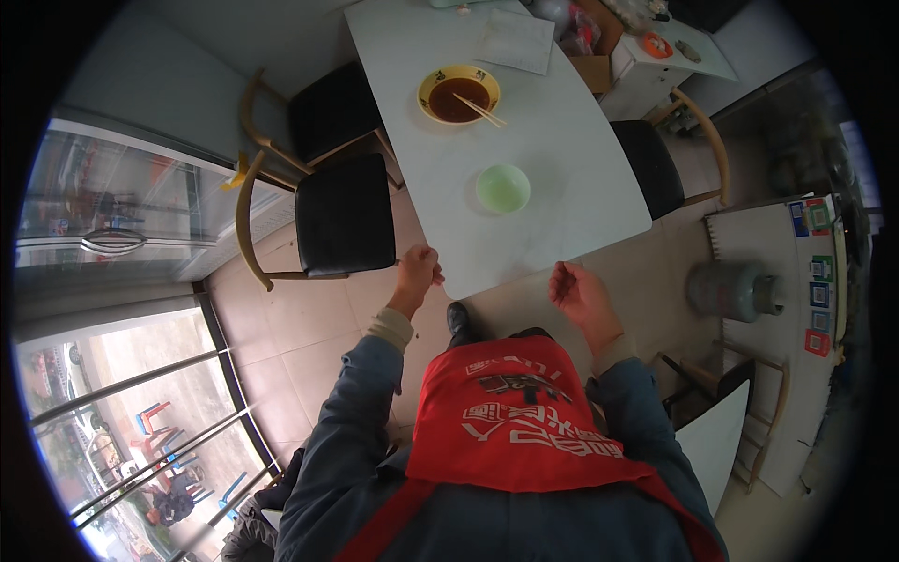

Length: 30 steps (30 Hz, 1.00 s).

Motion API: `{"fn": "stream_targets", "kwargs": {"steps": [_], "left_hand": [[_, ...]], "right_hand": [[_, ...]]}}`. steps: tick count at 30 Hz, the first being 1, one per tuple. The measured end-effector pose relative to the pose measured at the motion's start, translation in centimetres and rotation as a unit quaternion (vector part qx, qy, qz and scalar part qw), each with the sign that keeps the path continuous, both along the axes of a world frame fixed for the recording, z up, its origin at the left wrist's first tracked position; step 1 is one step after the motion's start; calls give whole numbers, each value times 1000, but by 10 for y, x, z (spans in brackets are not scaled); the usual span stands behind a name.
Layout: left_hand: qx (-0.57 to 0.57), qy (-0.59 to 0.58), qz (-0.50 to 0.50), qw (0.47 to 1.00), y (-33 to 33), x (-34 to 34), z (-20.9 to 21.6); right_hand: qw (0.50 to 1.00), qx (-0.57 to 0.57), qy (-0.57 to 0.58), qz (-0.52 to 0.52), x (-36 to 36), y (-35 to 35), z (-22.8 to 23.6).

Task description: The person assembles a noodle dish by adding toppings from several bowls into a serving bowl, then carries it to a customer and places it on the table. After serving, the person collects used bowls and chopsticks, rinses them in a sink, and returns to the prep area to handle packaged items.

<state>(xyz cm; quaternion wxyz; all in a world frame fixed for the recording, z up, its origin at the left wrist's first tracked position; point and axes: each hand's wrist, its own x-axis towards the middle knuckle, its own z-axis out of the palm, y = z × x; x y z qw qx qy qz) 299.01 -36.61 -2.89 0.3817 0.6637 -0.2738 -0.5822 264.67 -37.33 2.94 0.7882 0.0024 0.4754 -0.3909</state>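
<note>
My left hand point(420, 272) is curled into a loose fist just off the left corner of the near end of the white table point(562, 225). On the other side, my right hand point(578, 288) is also closed, fingers bent in, by the table's near edge. Nothing shows in either hand. Nearest to them on the table stands a pale green bowl point(503, 188). Beyond it is a yellow-rimmed bowl point(427, 92) of dark brown liquid, with a pair of chopsticks point(487, 113) resting across its rim.
Black-seated chairs point(346, 214) line the table's left side, and another chair point(648, 169) is at its right. A white sheet point(517, 41) lies at the far end. A gas cylinder point(730, 290) is on the right. A glass-fronted cabinet point(112, 197) stands on the left.
</note>
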Motion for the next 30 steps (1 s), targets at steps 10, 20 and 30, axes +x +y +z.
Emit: {"fn": "stream_targets", "kwargs": {"steps": [10, 20, 30], "left_hand": [[-9, 151, 89, 985, -201, -37, 29], [-1, 262, 175, 949, -294, -37, -41], [-100, 413, 142, 894, -352, -39, -55]], "right_hand": [[982, 11, 145, 123, 26, -157, -73], [951, -68, 222, 203, 68, -181, -86], [971, -69, 185, 131, 19, -163, -63]]}}
